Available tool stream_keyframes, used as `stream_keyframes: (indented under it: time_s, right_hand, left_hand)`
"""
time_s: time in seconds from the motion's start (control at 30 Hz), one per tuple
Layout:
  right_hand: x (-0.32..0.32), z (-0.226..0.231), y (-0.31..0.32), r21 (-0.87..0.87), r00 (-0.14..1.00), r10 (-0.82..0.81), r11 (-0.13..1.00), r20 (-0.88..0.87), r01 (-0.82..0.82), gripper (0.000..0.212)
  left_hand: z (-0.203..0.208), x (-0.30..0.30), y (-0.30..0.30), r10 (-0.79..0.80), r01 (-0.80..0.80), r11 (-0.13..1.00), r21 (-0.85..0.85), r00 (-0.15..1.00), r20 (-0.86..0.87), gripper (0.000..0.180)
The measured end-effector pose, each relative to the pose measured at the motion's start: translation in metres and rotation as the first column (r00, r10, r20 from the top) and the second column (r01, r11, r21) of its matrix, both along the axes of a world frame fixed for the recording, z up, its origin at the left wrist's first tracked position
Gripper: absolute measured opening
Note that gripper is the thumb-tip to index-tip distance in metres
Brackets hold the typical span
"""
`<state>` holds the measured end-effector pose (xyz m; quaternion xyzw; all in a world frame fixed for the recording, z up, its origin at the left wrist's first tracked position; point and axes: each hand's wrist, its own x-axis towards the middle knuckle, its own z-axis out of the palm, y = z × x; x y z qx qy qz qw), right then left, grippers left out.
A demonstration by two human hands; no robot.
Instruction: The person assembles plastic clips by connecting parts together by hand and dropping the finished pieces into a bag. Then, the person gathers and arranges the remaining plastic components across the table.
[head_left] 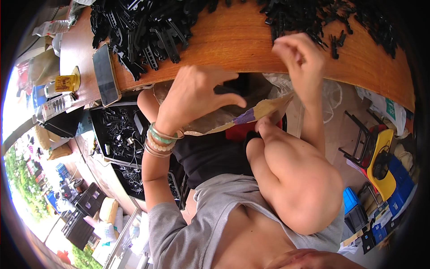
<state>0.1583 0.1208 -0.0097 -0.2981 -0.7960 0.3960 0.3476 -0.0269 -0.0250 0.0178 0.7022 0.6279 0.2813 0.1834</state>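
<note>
My left hand (197,92), with several bracelets at its wrist, hovers over the mouth of a sack (264,107) by the table's front edge. Its thumb and fingers are spread apart. Dark shapes (237,84) show just beyond its fingertips; whether they are loose parts or the sack's inside I cannot tell. My right hand (302,60) is raised over the table's front edge, near a pile of small black plastic parts (309,20). Its fingers are curled together and slightly blurred, and what they hold, if anything, is hidden. A larger heap of long black plastic parts (143,29) lies at the left.
On the left of the wooden table (233,40) lie a phone (106,74) and a yellow box (66,83). Black trays (121,130) of dark parts stand below on my left. My bent knee (309,197) rises on the right, near a yellow chair (383,166).
</note>
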Motion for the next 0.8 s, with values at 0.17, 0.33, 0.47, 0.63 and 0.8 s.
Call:
stream_keyframes:
  time_s: [0.17, 0.33, 0.47, 0.63, 0.8]
  right_hand:
    - [-0.020, -0.027, 0.026, 0.492, 0.916, -0.351, 0.842, 0.193, 0.219, 0.027]
    - [-0.026, -0.028, 0.020, 0.577, 0.893, -0.417, 0.776, 0.167, 0.255, 0.017]
    - [-0.020, -0.031, 0.017, 0.544, 0.928, -0.343, 0.812, 0.147, 0.214, 0.017]
    - [-0.010, -0.029, 0.011, 0.540, 0.939, -0.310, 0.821, 0.150, 0.185, 0.016]
    - [-0.006, -0.032, 0.008, 0.503, 0.963, -0.255, 0.846, 0.091, 0.177, 0.012]
  left_hand:
    - [-0.007, -0.014, 0.090, 0.107, -0.081, 0.918, 0.389, 0.993, -0.046, 0.019]
    - [-0.037, -0.022, 0.191, 0.219, 0.007, 0.800, 0.600, 0.927, -0.303, 0.029]
    - [-0.041, -0.017, 0.193, 0.178, -0.010, 0.896, 0.444, 0.925, -0.337, 0.029]
    - [-0.036, -0.010, 0.160, 0.165, -0.011, 0.829, 0.559, 0.960, -0.225, 0.023]
    - [-0.034, -0.009, 0.123, 0.157, -0.043, 0.896, 0.442, 0.962, -0.225, 0.030]
